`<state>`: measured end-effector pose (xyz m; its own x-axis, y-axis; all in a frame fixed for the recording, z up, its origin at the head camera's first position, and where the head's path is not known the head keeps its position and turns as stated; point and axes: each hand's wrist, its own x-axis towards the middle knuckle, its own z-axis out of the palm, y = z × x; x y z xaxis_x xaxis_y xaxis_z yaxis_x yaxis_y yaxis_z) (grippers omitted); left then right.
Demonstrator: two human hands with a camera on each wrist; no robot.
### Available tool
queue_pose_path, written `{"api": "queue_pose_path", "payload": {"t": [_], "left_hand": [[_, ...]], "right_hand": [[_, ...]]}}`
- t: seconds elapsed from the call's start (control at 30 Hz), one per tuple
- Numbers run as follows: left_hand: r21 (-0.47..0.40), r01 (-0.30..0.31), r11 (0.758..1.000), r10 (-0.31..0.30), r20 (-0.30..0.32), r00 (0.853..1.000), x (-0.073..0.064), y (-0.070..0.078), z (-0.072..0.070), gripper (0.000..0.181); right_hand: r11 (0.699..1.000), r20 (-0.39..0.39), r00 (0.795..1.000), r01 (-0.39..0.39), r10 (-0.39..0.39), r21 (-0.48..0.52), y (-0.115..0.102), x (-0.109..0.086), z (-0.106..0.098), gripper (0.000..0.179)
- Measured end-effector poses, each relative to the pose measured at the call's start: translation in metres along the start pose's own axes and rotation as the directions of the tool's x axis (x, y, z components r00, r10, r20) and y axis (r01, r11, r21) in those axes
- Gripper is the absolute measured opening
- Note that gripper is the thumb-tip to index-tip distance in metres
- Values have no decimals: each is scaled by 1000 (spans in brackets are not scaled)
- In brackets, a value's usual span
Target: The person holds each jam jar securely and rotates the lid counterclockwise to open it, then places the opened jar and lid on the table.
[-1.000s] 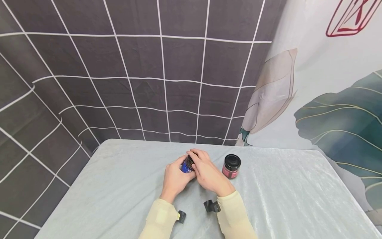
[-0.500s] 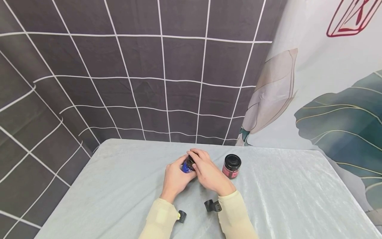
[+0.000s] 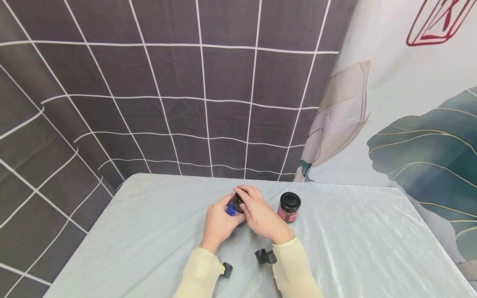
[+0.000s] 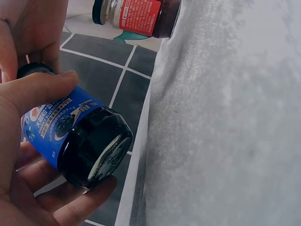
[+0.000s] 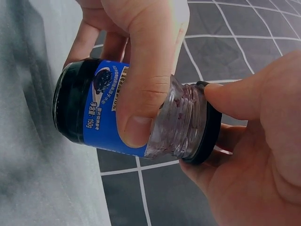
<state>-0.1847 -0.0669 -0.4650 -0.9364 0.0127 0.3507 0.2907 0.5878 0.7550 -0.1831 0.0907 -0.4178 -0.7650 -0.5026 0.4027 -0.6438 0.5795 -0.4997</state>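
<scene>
A blueberry jam jar (image 3: 234, 207) with a blue label and dark contents is between both hands, above the table. My left hand (image 3: 220, 221) grips the glass body, thumb across the label (image 4: 66, 115) and fingers around the far side. With thumb and fingers, my right hand (image 3: 262, 217) holds the black lid (image 5: 209, 125), which sits on the jar's mouth. In the right wrist view the clear upper glass (image 5: 176, 117) shows reddish residue inside. In the head view the right fingers hide most of the lid.
A second jar (image 3: 288, 207) with a black lid and red label stands upright to the right of the hands. Pale cloth covers the table (image 3: 354, 248). Behind it hangs a dark gridded curtain (image 3: 179, 111); a leaf-patterned one (image 3: 395, 82) is at the right.
</scene>
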Motion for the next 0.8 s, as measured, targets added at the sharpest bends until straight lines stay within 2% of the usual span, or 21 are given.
{"api": "queue_pose_path", "payload": {"t": [0.43,0.8], "left_hand": [[-9,32,999,-32,9,999,0,1,-1,57],[-10,22,1000,-22,4,1000,0,-1,-1,52]], "right_hand": [[1000,-13,1000,13,-13,-2,0,0,-1,41],[1000,-24,1000,-12,13,22,-1,1,0,42]]}}
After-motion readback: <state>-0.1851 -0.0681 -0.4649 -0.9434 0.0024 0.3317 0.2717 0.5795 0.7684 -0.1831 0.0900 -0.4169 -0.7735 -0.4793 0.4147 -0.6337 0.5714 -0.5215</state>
